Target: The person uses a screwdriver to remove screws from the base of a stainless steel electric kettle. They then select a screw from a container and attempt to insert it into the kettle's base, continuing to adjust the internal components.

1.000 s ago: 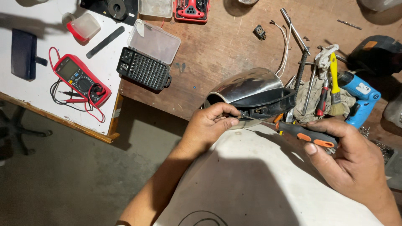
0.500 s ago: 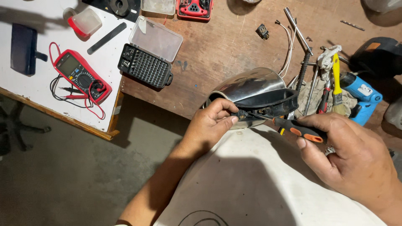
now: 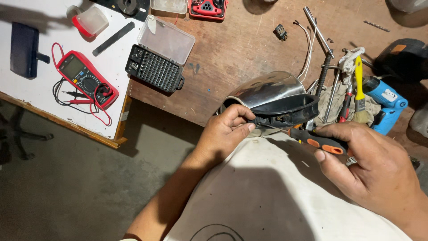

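Note:
A shiny steel kettle body [image 3: 266, 89] with a black plastic base [image 3: 290, 107] lies on its side at the near edge of the wooden bench [image 3: 240, 49]. My left hand [image 3: 225, 134] grips the black base rim at its left end. My right hand [image 3: 370, 165] holds a black-and-orange screwdriver [image 3: 318, 142], whose thin shaft runs left to the base just beside my left fingertips. A white cloth [image 3: 267, 192] covers my lap below both hands.
A red multimeter [image 3: 84, 79] with leads lies on a white board [image 3: 40, 96] at left. An open black bit case [image 3: 154, 69] sits near the bench edge. Right of the kettle are a yellow-handled brush [image 3: 359, 85], a blue power tool [image 3: 383, 102], metal rods and rags.
The view has shifted slightly. My right hand has slid the screwdriver a little to the left and lower, keeping its tip at the base. My left hand keeps its hold.

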